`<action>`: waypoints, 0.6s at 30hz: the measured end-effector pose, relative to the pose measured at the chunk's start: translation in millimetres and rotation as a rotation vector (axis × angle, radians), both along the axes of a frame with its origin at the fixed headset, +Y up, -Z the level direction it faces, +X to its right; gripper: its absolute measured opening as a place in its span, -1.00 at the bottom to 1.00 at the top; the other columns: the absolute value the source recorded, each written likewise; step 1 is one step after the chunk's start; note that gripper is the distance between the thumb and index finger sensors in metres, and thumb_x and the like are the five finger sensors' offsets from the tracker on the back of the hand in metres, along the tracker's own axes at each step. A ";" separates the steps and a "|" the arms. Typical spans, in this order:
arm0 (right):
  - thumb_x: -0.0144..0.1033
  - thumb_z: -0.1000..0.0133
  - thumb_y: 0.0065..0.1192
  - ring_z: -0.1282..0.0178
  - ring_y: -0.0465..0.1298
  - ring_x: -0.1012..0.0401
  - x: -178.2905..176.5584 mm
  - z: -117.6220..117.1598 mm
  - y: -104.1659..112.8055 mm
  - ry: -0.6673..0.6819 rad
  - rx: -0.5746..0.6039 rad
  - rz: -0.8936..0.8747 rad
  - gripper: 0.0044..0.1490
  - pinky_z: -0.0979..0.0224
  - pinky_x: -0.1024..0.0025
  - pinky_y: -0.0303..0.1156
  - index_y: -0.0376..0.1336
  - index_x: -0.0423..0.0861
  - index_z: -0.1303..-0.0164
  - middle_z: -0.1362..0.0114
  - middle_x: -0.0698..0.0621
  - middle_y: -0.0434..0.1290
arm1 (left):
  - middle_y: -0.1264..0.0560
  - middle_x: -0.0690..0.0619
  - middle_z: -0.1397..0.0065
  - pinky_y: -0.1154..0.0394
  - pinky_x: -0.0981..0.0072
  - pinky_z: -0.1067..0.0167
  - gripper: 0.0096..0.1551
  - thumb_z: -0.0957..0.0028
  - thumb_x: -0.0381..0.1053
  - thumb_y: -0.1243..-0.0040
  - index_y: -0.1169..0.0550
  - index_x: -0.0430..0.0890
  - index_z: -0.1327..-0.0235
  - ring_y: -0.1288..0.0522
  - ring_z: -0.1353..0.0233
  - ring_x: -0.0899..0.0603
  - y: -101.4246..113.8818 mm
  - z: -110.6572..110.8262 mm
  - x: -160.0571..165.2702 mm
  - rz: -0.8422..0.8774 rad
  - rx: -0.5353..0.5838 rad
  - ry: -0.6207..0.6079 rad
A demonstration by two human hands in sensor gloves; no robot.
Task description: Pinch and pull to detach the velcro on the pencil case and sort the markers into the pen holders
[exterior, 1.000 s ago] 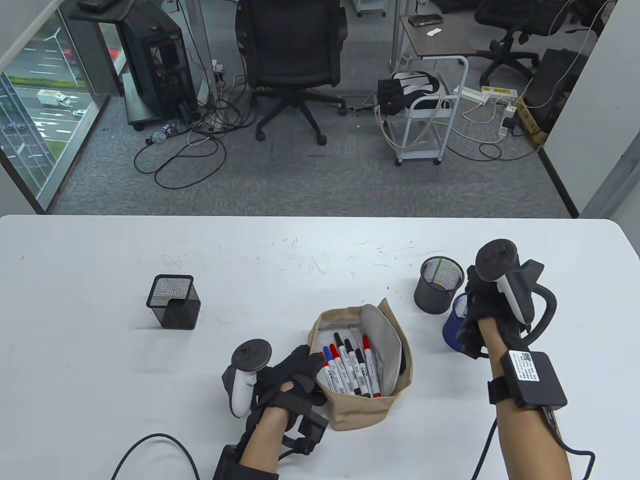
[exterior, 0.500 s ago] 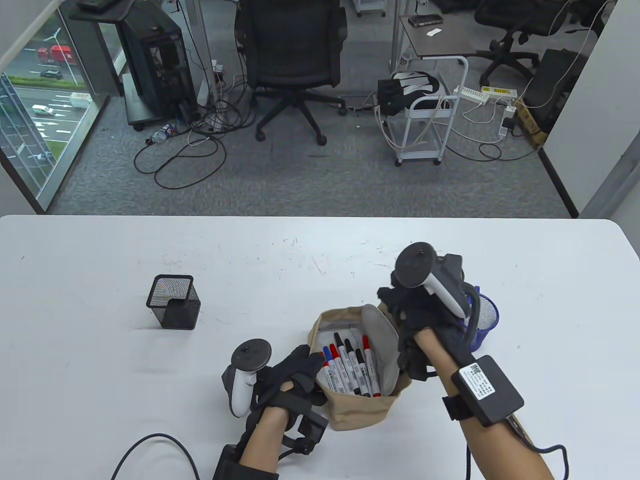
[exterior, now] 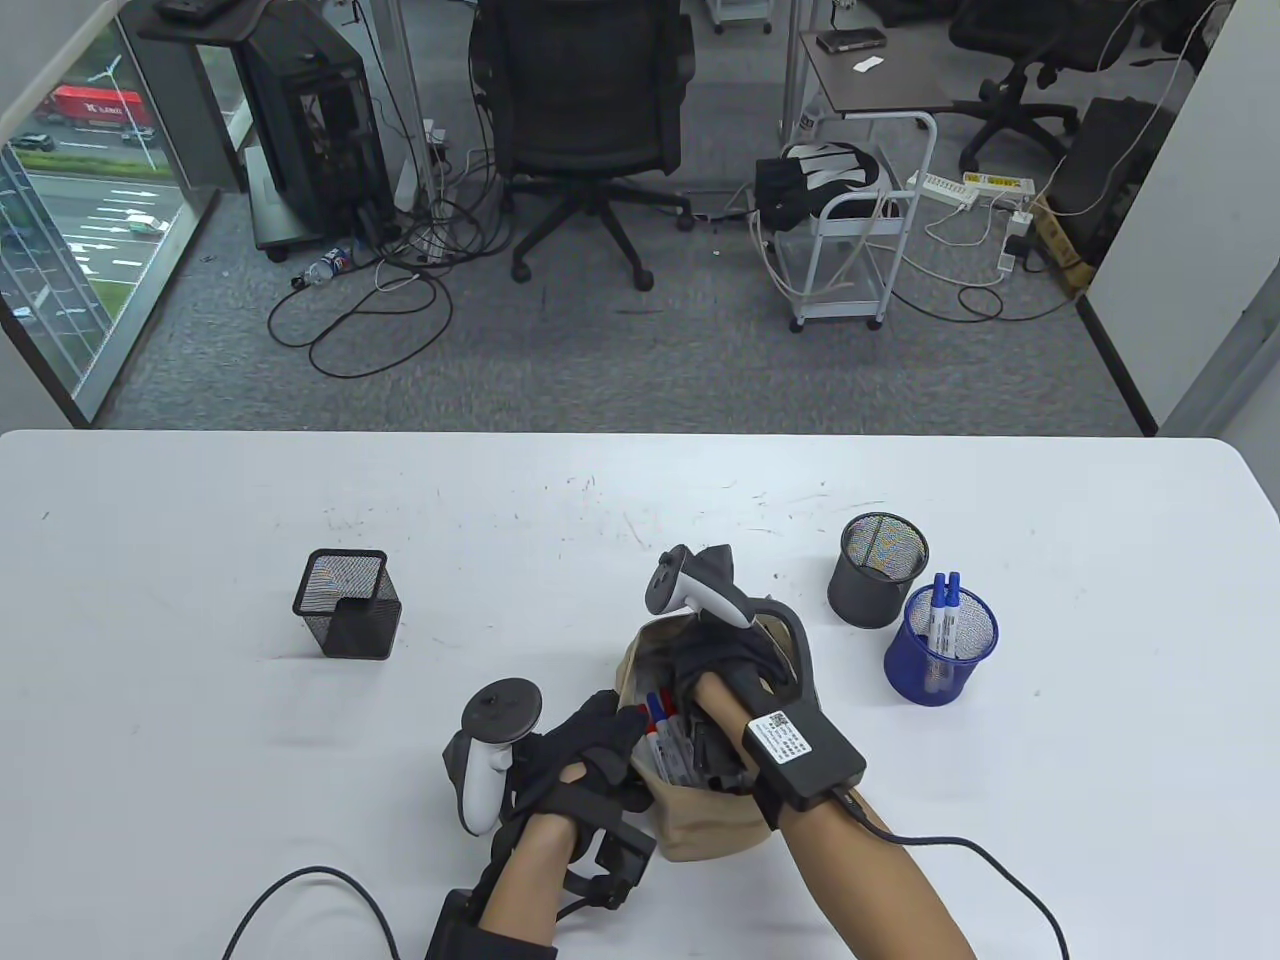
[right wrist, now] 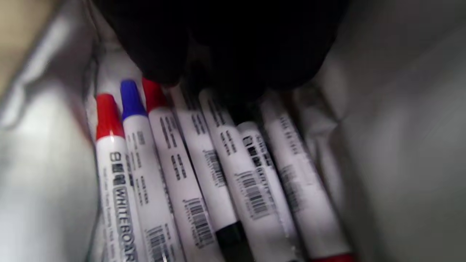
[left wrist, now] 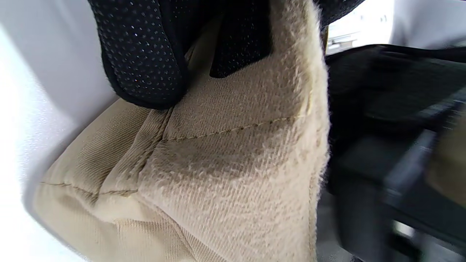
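The tan pencil case (exterior: 700,830) lies open at the near middle of the white table (exterior: 200,520), its velcro already parted. Its left rim is pinched by the left hand (exterior: 590,760), thumb outside and fingers over the edge, as the left wrist view confirms. The right hand (exterior: 715,665) is plunged into the case over the markers (right wrist: 204,160); in the right wrist view its dark fingertips (right wrist: 160,58) are seen touching the capped ends, but whether a marker is actually gripped cannot be told.

Several risks are judged from this. The markers are packed side by side, so two could be caught together, or one of the wrong colour lifted, since red, blue and black caps lie touching. A smooth barrel could slip from the gloved fingers on the way out. If the left pinch were loosened, the soft case could be dragged or collapsed onto the hand.

At the far right, two blue-capped markers are already stood in the blue pen holder (exterior: 940,650), with a round black mesh holder (exterior: 878,585) just beside it; a square black mesh holder (exterior: 345,605) is set well apart at the left.

The tabletop is scuffed with faint pen marks. Beyond it, grey carpet, an office chair (exterior: 585,110), loose cables, a white trolley (exterior: 850,250) and a window on the far left are seen.
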State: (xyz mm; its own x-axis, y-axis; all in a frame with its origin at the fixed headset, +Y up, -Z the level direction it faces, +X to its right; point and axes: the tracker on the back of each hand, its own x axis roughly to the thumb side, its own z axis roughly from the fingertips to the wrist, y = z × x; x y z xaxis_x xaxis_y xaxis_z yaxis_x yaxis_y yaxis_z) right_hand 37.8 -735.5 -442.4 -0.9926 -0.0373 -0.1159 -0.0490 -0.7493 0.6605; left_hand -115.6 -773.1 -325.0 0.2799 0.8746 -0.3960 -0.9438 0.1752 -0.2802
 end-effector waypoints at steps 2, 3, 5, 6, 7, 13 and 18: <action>-0.18 0.09 0.61 0.12 0.72 0.08 -7.3 -0.3 -3.6 0.036 0.054 0.108 -0.16 0.07 0.23 0.63 0.35 -0.21 -0.39 -0.30 -0.19 0.62 | -0.33 -0.45 -0.60 -0.76 0.13 0.07 -0.09 -0.24 0.14 -0.08 -0.15 -0.32 -0.70 -0.56 -0.36 -0.46 -0.1 0.1 0.0 0.000 0.001 0.001; -0.17 0.10 0.62 0.17 0.72 0.12 -9.7 0.3 -6.1 0.050 0.066 0.135 -0.17 0.09 0.26 0.63 0.36 -0.19 -0.37 -0.27 -0.17 0.64 | -0.33 -0.45 -0.60 -0.76 0.13 0.07 -0.09 -0.23 0.14 -0.08 -0.15 -0.32 -0.70 -0.56 -0.36 -0.46 -0.2 0.2 0.0 -0.001 0.001 0.001; -0.16 0.12 0.63 0.24 0.71 0.17 -11.8 0.8 -7.2 0.061 0.068 0.139 -0.15 0.13 0.30 0.62 0.37 -0.20 -0.36 -0.24 -0.16 0.65 | -0.33 -0.45 -0.60 -0.76 0.13 0.07 -0.08 -0.24 0.15 -0.08 -0.15 -0.33 -0.70 -0.56 -0.36 -0.45 -0.3 -0.1 0.1 -0.003 0.001 0.000; -0.16 0.12 0.63 0.27 0.70 0.19 -11.6 0.5 -7.6 0.069 0.065 0.134 -0.17 0.14 0.31 0.62 0.38 -0.18 -0.35 -0.21 -0.13 0.66 | -0.33 -0.45 -0.60 -0.76 0.13 0.07 -0.09 -0.24 0.15 -0.08 -0.15 -0.32 -0.70 -0.57 -0.36 -0.45 -0.4 -0.1 0.1 -0.004 0.001 -0.001; -0.18 0.12 0.63 0.30 0.69 0.21 -10.7 0.8 -8.5 0.070 0.066 0.112 -0.19 0.16 0.32 0.61 0.39 -0.17 -0.34 -0.19 -0.11 0.67 | -0.33 -0.45 -0.60 -0.76 0.13 0.07 -0.09 -0.24 0.15 -0.08 -0.15 -0.32 -0.70 -0.57 -0.35 -0.46 -0.3 -0.1 0.3 -0.006 0.002 -0.002; -0.21 0.10 0.63 0.28 0.71 0.16 -2.8 7.6 16.0 0.086 0.157 0.022 -0.31 0.15 0.29 0.62 0.45 -0.07 -0.26 -0.16 -0.05 0.69 | -0.33 -0.45 -0.60 -0.76 0.14 0.06 -0.09 -0.24 0.15 -0.08 -0.15 -0.32 -0.70 -0.57 -0.36 -0.45 -0.6 -0.2 0.1 -0.010 0.002 -0.005; -0.22 0.08 0.61 0.18 0.74 0.14 23.9 24.8 83.4 0.065 0.358 -0.215 -0.35 0.12 0.28 0.63 0.45 -0.06 -0.24 -0.15 -0.05 0.68 | -0.33 -0.44 -0.60 -0.76 0.13 0.06 -0.09 -0.24 0.15 -0.08 -0.15 -0.32 -0.70 -0.57 -0.36 -0.45 -0.9 -0.1 0.2 -0.009 0.003 0.000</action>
